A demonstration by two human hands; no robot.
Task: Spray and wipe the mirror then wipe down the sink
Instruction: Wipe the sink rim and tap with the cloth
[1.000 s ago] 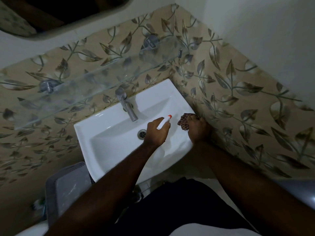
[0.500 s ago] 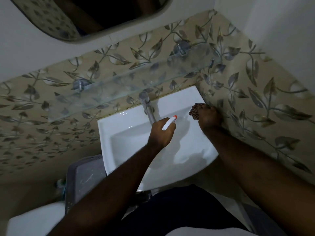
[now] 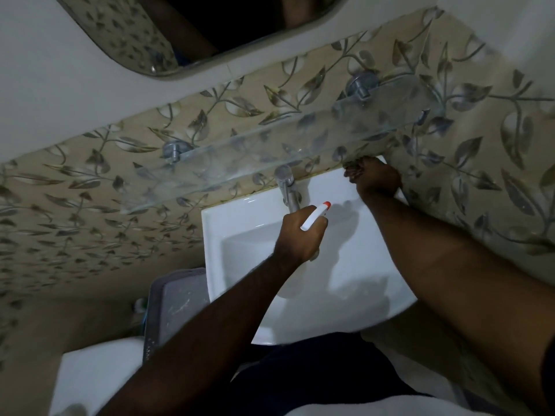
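A white sink is fixed to the leaf-patterned wall, with a metal tap at its back. My left hand hovers over the basin, shut on a white spray bottle with a red nozzle tip. My right hand presses a dark patterned cloth onto the sink's back right corner, against the wall; most of the cloth is hidden under the fingers. The mirror hangs above, at the top of the view.
A glass shelf on metal brackets juts out above the tap. A grey bin stands left of the sink, with a white toilet at the lower left. The tiled side wall runs close along the sink's right.
My right hand has slid the cloth along the sink's right rim back to the rear corner. The view has tilted up, showing more mirror. The left hand stays over the basin with the bottle.
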